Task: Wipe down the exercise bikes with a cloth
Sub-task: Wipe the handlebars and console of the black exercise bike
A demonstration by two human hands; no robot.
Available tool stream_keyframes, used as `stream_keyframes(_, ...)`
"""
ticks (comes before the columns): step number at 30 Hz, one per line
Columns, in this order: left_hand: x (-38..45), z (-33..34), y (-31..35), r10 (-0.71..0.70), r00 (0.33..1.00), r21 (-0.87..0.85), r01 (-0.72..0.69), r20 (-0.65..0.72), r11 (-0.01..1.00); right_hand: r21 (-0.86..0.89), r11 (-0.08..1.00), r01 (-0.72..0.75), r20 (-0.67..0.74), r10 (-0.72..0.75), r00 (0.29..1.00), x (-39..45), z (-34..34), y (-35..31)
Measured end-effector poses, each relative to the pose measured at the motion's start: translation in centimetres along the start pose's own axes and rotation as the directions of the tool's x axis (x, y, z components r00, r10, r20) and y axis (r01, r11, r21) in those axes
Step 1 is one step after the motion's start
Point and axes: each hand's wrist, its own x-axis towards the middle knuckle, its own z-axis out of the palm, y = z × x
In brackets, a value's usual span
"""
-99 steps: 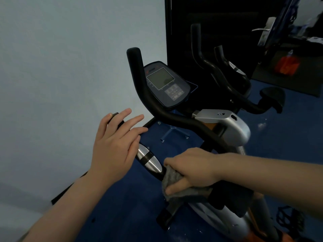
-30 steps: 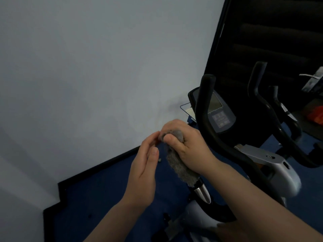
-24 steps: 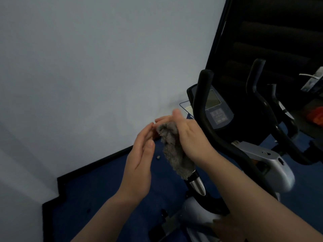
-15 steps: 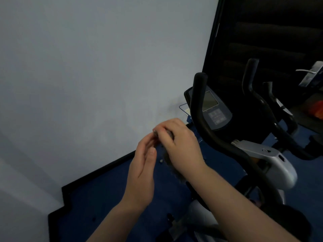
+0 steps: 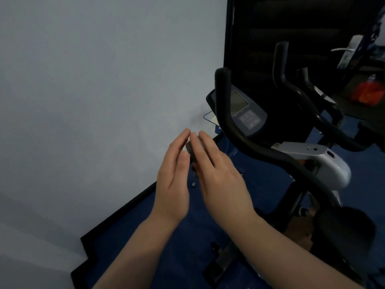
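The grey cloth [image 5: 190,150] is pressed between my two flat hands, and only a small dark patch of it shows near the fingertips. My left hand [image 5: 174,178] and my right hand [image 5: 218,176] face each other palm to palm, fingers straight, held in the air left of the exercise bike. The bike's black curved handlebar [image 5: 228,124] rises just right of my right hand. Behind that bar sits the console [image 5: 248,115] with its screen and buttons. A silver housing [image 5: 327,161] lies below the bar, and the black saddle [image 5: 343,230] is at the lower right.
A pale wall [image 5: 83,101] fills the left, with black skirting [image 5: 125,207] along the blue floor [image 5: 170,253]. A second bike's black handlebars [image 5: 291,90] stand behind the first one. A door handle [image 5: 345,51] and an orange object [image 5: 366,90] are at the far right.
My right hand lifted the cloth off the bike's handle and brought it up in front of me. My left hand closed in, and now both hands are flat around the cloth.
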Motion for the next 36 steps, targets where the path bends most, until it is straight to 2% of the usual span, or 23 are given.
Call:
stream_keyframes(4, 0.5, 0.3, -0.3, 0.025, 0.994, 0.057, -0.031, 0.108, 0.998, -0.091, 0.99, -0.111, -0.045, 0.107, 0.993, -1.6, 0.3, -0.2)
stream_keyframes(7, 0.6, 0.7, -0.7, 0.087, 0.987, 0.142, -0.107, 0.135, 0.984, -0.249, 0.953, -0.171, -0.087, 0.154, 0.984, -2.8, 0.0, 0.1)
stream_keyframes(9, 0.7, 0.9, -0.9, 0.13, 0.982, 0.176, -0.154, 0.139, 0.972, -0.283, 0.937, -0.207, -0.086, 0.19, 0.978, -3.4, -0.2, 0.3)
stream_keyframes(15, -0.1, 1.6, -1.7, 0.222, 0.969, 0.3, -0.244, 0.107, 0.922, -0.27, 0.92, -0.283, -0.109, 0.262, 0.959, -5.8, -1.4, 1.0)
stream_keyframes(21, -2.0, 2.9, -2.5, 0.343, 0.911, 0.444, -0.411, 0.229, 0.796, -0.236, 0.937, -0.256, -0.075, 0.245, 0.967, -8.0, -2.5, 2.1)
stream_keyframes(27, -3.9, 3.5, -3.7, 0.254, 0.882, 0.558, -0.453, 0.398, 0.695, -0.229, 0.937, -0.264, -0.097, 0.248, 0.964, -9.6, -2.9, 2.8)
stream_keyframes(31, -4.4, 3.8, -3.9, 0.233, 0.901, 0.543, -0.41, 0.365, 0.733, -0.232, 0.926, -0.297, -0.005, 0.305, 0.952, -10.5, -3.4, 2.4)
stream_keyframes(36, -5.7, 4.2, -3.4, 0.171, 0.925, 0.533, -0.339, 0.339, 0.776, -0.071, 0.924, -0.377, 0.05, 0.38, 0.923, -11.1, -4.4, 1.8)
